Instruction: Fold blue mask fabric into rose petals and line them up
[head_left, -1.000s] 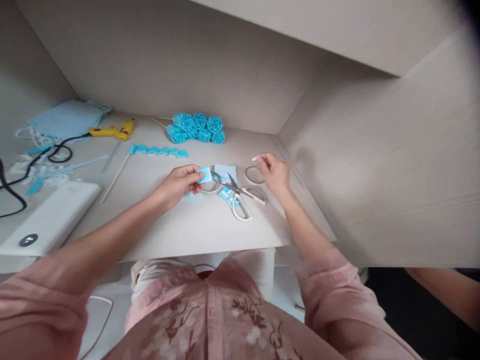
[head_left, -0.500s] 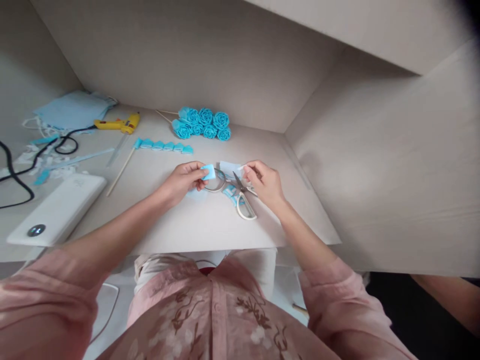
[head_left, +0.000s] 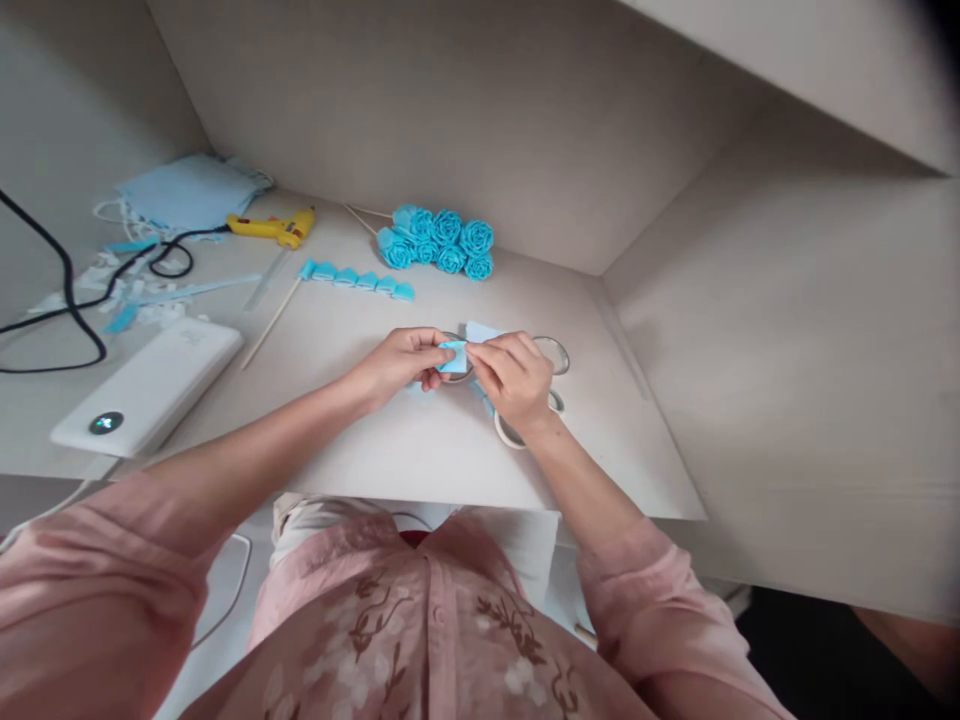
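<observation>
Two hands meet on a small blue paper piece at the centre of the head view.

Head view: the left hand point(head_left: 401, 362) and the right hand point(head_left: 512, 378) both pinch the blue paper piece point(head_left: 453, 356), fingers closed on it from either side, just above the desk point(head_left: 375, 450) at mid-frame. Under the right hand lie white-handled scissors point(head_left: 517, 432), mostly hidden, with a tape ring point(head_left: 556, 352) just beside. Higher up sit a cluster of blue paper roses point(head_left: 442, 242) and a folded blue strip point(head_left: 357, 279); toward the upper left, a yellow glue gun point(head_left: 274, 227); at left, a white power bank point(head_left: 154, 385).
</observation>
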